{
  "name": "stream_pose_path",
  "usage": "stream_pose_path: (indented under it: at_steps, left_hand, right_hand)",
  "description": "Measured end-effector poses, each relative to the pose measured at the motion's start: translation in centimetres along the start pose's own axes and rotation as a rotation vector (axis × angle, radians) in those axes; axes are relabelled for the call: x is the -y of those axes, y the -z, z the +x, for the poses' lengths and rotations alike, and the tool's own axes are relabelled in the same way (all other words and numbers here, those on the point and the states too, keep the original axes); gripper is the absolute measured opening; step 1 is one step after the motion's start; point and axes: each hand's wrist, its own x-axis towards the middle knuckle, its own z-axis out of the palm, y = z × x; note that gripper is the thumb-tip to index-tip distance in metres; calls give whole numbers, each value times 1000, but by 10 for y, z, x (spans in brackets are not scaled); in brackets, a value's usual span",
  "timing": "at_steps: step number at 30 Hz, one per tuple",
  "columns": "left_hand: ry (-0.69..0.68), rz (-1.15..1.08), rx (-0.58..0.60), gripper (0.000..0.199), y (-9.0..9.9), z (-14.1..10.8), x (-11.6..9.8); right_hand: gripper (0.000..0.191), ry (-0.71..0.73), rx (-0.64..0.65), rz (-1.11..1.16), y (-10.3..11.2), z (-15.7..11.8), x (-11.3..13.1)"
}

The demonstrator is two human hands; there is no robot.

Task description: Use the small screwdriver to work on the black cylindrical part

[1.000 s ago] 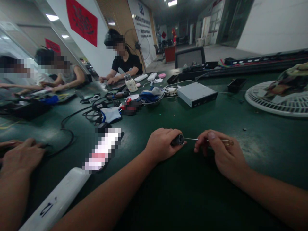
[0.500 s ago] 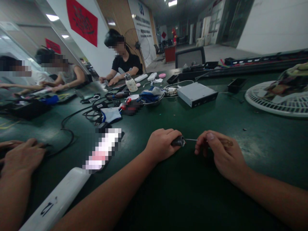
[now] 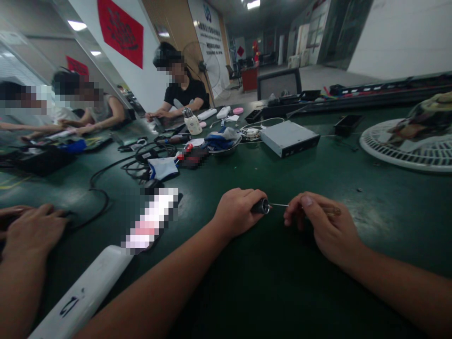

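My left hand (image 3: 237, 213) is wrapped round a dark cylinder (image 3: 261, 207) with a ringed, hollow end that points right. Most of the cylinder is hidden under my fingers. Opposite it, my right hand (image 3: 326, 223) closes on a screwdriver (image 3: 331, 211) with an amber handle. Its thin metal shaft reaches left to the far side of the cylinder's end; whether the tip touches anything is hidden. Both hands are low over the dark green table (image 3: 282, 282).
A lit phone (image 3: 151, 221) lies on a white bar (image 3: 81, 292) left of my forearm. Beyond are a grey drive box (image 3: 289, 137), a white round basket (image 3: 399, 157) and cables (image 3: 102, 179). A co-worker's hands (image 3: 35, 226) are at the left edge; several people sit beyond.
My right hand has shifted very slightly left with the screwdriver, and the cylinder's end has tilted a little. My left hand stays in place.
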Motion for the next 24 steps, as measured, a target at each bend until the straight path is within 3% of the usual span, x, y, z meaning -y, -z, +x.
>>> stream_pose_path:
  at_steps: [7,13,20,24]
  left_hand:
    - [-12,12,-14,16,-1,1,2]
    - [-9,6,-10,16,-2,1,1]
    - [13,-2,-12,16,-3,2,2]
    - [-10,-22,-5,15,-2,2,1]
  right_hand:
    - [40,43,133,27,3,0,0]
    - [40,-8,8,-55,1,1,-1]
    - [38,35,174,58,2,2,-1]
    - [43,13,90,-49,1,1,1]
